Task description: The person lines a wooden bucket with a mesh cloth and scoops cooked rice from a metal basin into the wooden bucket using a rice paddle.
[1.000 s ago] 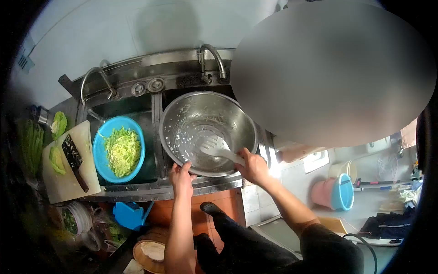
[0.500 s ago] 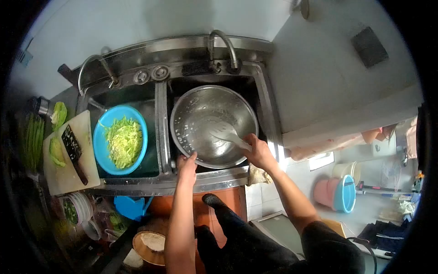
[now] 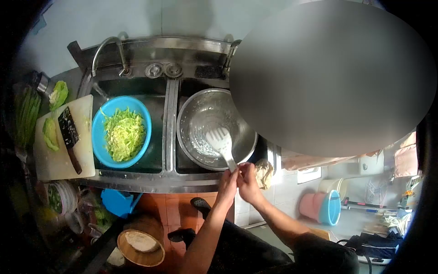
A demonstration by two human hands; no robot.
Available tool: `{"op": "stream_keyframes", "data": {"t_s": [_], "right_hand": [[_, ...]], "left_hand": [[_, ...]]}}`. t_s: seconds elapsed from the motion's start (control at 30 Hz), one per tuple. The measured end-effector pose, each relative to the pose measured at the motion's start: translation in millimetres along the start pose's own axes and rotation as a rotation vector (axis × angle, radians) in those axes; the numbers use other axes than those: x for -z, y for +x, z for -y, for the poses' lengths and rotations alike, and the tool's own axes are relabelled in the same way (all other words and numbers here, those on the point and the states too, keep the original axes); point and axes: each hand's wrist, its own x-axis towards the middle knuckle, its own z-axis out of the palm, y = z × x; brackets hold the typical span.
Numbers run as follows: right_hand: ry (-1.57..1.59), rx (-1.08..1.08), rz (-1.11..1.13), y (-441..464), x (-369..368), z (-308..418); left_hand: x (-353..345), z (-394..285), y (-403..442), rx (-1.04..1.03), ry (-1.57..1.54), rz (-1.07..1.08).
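A white slotted turner (image 3: 220, 140) slants over the front part of a large steel bowl (image 3: 187, 114), its slotted head toward the bowl's inside. My left hand (image 3: 227, 186) is closed around the handle end, just in front of the bowl's rim. Right beside it, my right hand (image 3: 248, 182) is curled with its fingertips at the same handle; the two hands touch or nearly so. Wet whitish residue clings to the inner wall of the bowl, which stands in the right sink basin (image 3: 182, 165).
Shredded cabbage (image 3: 123, 137) fills a blue bowl (image 3: 96, 146) in the left basin. A cleaver (image 3: 68, 132) and a cabbage piece (image 3: 50, 134) lie on a cutting board (image 3: 86, 155). A cloth (image 3: 263, 173) hangs by the sink edge. A grey blur hides the upper right.
My left hand has left the bowl's rim and joined my right at the handle. The turner has come nearer, its head turned upward-left. My view has swung rightward.
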Motion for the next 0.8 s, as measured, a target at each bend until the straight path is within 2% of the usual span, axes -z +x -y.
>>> {"op": "stream_keyframes", "data": {"t_s": [0.03,0.07,0.13,0.17,0.2,0.27,0.3,0.33,0.4,0.43,0.5,0.63,0.73,0.8], "right_hand": [[-0.053,0.021,0.09,-2.4,5.2,18.3],[-0.133,-0.069,0.152,-1.9,11.2,52.3],[-0.3,-0.075,0.331,13.8,32.4,77.5],[-0.531,0.063,0.263,35.4,42.1,62.1],[-0.491,0.067,0.185,65.6,44.7,67.6],[-0.543,0.244,-0.019,142.8,33.3,57.0],[-0.583,0.304,-0.095,185.1,24.2,57.4],[-0.651,0.524,-0.337,234.0,12.6,32.5],[-0.657,0.524,-0.517,296.9,0.2,39.0],[-0.694,0.467,-0.515,312.2,0.9,42.0],[-0.766,0.352,-0.508,331.7,3.0,44.9],[-0.674,0.188,-0.431,352.5,12.4,40.0],[-0.766,0.415,-0.514,356.6,15.0,29.5],[-0.766,0.405,-0.474,357.1,14.3,26.2]], "left_hand": [[-1.5,2.3,-0.5,-0.056,-0.082,-0.072],[10.6,3.4,4.7,-0.036,-0.006,-0.013],[4.8,-14.7,-3.7,0.047,-0.067,-0.182],[8.3,-24.8,-8.4,0.042,-0.072,-0.179],[31.8,11.1,8.3,-0.096,0.231,-0.265],[23.1,-43.1,-15.7,0.057,-0.037,-0.115],[28.7,-34.8,-14.3,-0.016,0.016,-0.178],[33.5,-31.7,-16.9,-0.039,0.023,-0.164],[41.1,-29.5,-24.4,-0.081,0.033,-0.144],[38.1,-37.3,-33.0,-0.016,0.02,-0.188],[37.7,-43.4,-45.9,-0.023,0.021,-0.146],[51.5,-31.4,-53.0,0.018,-0.029,-0.143],[52.3,-28.9,-54.5,0.02,-0.083,-0.167],[49.9,-31.4,-53.8,0.004,-0.083,-0.177]]}}
